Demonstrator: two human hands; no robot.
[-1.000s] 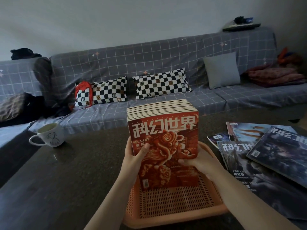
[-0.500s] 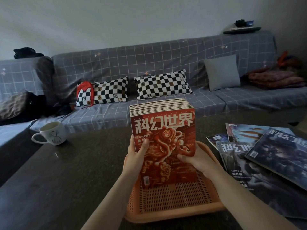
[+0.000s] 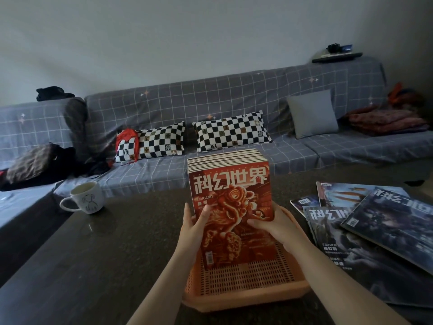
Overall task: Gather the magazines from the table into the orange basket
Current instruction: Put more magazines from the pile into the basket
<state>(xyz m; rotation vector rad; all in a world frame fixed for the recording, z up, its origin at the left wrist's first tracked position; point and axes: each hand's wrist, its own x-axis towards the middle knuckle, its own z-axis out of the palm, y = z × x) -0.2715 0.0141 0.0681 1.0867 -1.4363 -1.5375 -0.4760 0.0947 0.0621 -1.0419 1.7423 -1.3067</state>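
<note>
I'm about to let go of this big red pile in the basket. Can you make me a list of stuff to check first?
1. Both hands hold the pile: ok. Left hand and right hand grip the red stack from each side.
2. Stack's bottom edge is inside the basket: ok.
3. Stack lies flat: not ok. It stands upright on its bottom edge and would likely tip if let go.
4. Room to lay it down: ok. The basket floor in front of it is bare.
5. Mug out of the way: ok, it is far off to the left.
6. All magazines gathered: not ok. The blue magazines are on the table.
</note>
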